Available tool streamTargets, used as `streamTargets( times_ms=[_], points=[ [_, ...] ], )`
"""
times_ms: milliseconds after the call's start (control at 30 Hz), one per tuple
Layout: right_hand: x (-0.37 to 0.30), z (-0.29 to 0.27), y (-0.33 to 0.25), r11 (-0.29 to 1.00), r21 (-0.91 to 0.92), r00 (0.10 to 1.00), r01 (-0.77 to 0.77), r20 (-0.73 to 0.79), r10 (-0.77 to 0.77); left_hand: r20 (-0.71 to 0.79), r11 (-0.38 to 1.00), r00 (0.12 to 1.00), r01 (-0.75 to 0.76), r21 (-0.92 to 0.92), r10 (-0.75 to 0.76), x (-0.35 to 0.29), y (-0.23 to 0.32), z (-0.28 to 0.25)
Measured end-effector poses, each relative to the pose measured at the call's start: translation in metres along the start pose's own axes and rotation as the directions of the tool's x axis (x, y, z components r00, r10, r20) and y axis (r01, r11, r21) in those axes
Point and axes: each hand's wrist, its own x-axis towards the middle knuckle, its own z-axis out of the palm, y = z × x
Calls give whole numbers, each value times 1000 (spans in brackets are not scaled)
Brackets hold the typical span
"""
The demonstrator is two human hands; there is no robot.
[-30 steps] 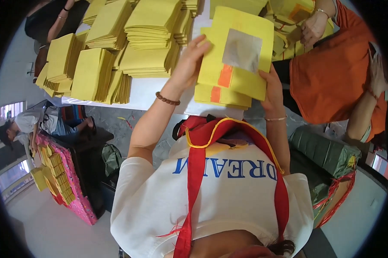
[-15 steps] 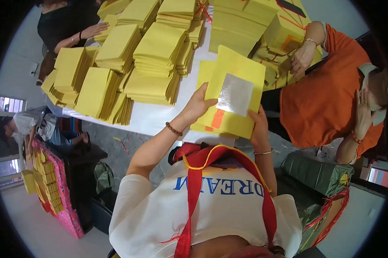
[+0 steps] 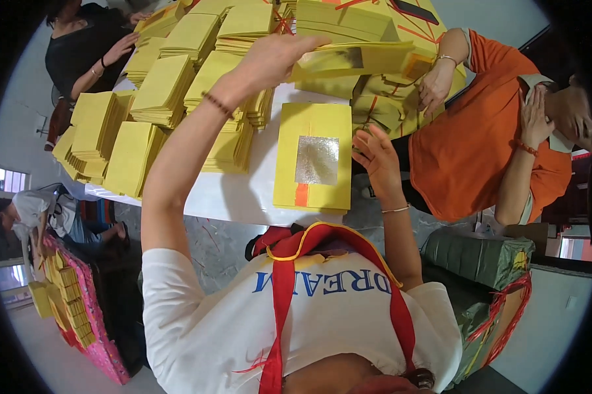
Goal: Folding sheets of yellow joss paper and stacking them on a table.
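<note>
A bare strip of the white, smooth-topped surface (image 3: 260, 190) provides a passage between the closely packed folded yellow paper stacks (image 3: 161, 92) on the left and the rectangular yellow paper pile with a silver square (image 3: 316, 157). The pile's top face is accessible from directly above. Overhead access beyond its far edge is obstructed by the left hand (image 3: 276, 60) and the raised yellow sheet with a silver patch (image 3: 378, 60). The spread right hand (image 3: 378, 154) occupies the space beside the pile's right edge. Farther right, red-banded yellow paper bundles (image 3: 382, 108) and an orange-sleeved co-worker's hand (image 3: 434, 85) limit clearance.
</note>
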Motion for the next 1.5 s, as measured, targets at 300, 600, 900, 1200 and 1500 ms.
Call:
streamTargets(
  times_ms=[300,600,900,1200,1500],
  points=[
    [-27,-34,13,998,-31,971,-50,-237,41,596,987,788,101,122,-155,19,-47,63],
    [-23,-61,40,990,43,937,-137,-319,143,670,978,721,58,200,-180,12,-70,96],
    [-2,-64,55,982,54,948,-181,-258,188,596,938,771,6,347,-225,-23,-60,147],
    [-11,-69,58,975,77,929,-210,-295,224,726,957,625,212,196,-287,-33,-66,147],
    [-14,-66,67,965,123,922,-233,-288,260,562,935,747,288,205,-354,-17,-38,95]
  ],
)
